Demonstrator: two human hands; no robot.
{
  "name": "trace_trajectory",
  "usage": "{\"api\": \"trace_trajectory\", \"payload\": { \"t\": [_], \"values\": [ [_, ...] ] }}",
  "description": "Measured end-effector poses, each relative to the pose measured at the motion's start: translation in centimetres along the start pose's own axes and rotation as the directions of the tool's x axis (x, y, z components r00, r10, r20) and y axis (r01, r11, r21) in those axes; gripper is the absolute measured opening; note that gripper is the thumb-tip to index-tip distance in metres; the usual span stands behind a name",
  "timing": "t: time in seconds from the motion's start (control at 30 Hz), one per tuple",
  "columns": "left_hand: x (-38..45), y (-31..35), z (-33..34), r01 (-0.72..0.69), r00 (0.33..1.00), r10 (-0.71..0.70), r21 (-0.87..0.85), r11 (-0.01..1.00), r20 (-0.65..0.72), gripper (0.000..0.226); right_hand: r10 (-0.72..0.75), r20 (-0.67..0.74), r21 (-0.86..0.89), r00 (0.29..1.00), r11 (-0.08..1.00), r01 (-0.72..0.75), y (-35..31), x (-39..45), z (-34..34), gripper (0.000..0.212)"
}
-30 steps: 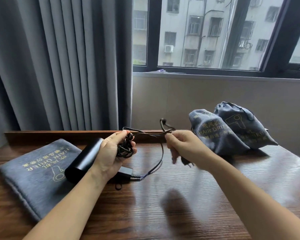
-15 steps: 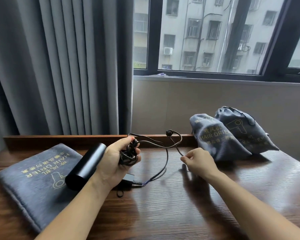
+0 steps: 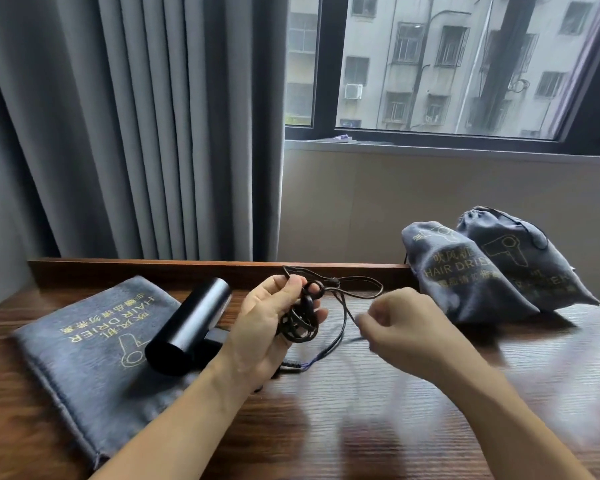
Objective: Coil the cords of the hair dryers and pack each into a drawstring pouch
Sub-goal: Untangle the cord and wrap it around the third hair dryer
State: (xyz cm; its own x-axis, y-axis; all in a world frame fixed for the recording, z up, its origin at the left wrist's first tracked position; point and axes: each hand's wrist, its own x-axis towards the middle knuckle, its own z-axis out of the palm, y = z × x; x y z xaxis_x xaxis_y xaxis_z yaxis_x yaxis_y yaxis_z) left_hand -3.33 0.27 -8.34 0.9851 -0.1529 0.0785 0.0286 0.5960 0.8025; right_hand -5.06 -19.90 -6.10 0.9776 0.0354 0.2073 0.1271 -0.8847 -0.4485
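Two filled grey drawstring pouches [image 3: 492,268] lie at two o'clock on the wooden desk [image 3: 361,427], seemingly done. The left hand [image 3: 267,327] grips the thin black cord's coil [image 3: 300,320]; the right hand [image 3: 409,323] pinches its loose length. The black cylindrical hair dryer [image 3: 191,327] rests on the flat grey pouch [image 3: 84,341] at nine o'clock, unpacked.

Bare table [image 3: 378,427] ahead; filled pouches [image 3: 471,271] far right.
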Motion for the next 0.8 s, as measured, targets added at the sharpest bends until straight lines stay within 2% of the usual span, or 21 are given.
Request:
{"api": "trace_trajectory", "payload": {
  "t": [0.07, 0.1, 0.2, 0.37, 0.43, 0.57, 0.67, 0.8],
  "values": [
    [-0.1, -0.3, 0.1, -0.034, 0.999, 0.034, 0.012, 0.999, 0.006, 0.014, -0.096, 0.052, 0.376, 0.994, 0.924, 0.070, -2.4, -0.8, -0.6, 0.034],
    [-0.1, -0.5, 0.1, -0.051, 0.999, 0.051, 0.018, 0.999, 0.006, 0.013, -0.148, -0.004, 0.456, 0.989, 0.880, 0.134, -3.1, -0.7, -0.3, 0.031],
    [-0.1, -0.8, 0.0, -0.099, 0.995, 0.099, 0.020, 0.995, -0.020, 0.016, -0.181, -0.198, 0.573, 0.963, 0.776, 0.264, -3.5, 0.4, 1.8, 0.023],
    [0.3, -1.3, -0.4, -0.156, 0.986, 0.165, 0.195, 0.968, -0.028, 0.020, -0.108, -0.293, 0.706, 0.950, 0.646, 0.291, -1.9, 1.4, 4.7, 0.013],
    [0.4, -1.4, -0.7, -0.158, 0.986, 0.165, 0.240, 0.958, -0.010, 0.022, -0.099, -0.276, 0.760, 0.956, 0.587, 0.280, -1.8, 1.4, 5.0, 0.013],
    [0.5, -1.3, -1.1, -0.174, 0.984, 0.173, 0.335, 0.926, 0.033, 0.024, -0.109, -0.136, 0.901, 0.985, 0.399, 0.169, -1.8, 1.1, 5.2, 0.020],
    [0.7, -0.9, -1.4, -0.190, 0.981, 0.182, 0.458, 0.868, 0.061, 0.021, -0.181, -0.119, 0.895, 0.976, 0.406, 0.184, -1.4, 1.2, 5.5, 0.022],
    [0.9, 0.0, -2.1, -0.216, 0.975, 0.128, 0.662, 0.718, 0.179, 0.026, -0.343, -0.137, 0.750, 0.929, 0.577, 0.324, -0.5, 1.5, 4.9, 0.015]
  ]
}}
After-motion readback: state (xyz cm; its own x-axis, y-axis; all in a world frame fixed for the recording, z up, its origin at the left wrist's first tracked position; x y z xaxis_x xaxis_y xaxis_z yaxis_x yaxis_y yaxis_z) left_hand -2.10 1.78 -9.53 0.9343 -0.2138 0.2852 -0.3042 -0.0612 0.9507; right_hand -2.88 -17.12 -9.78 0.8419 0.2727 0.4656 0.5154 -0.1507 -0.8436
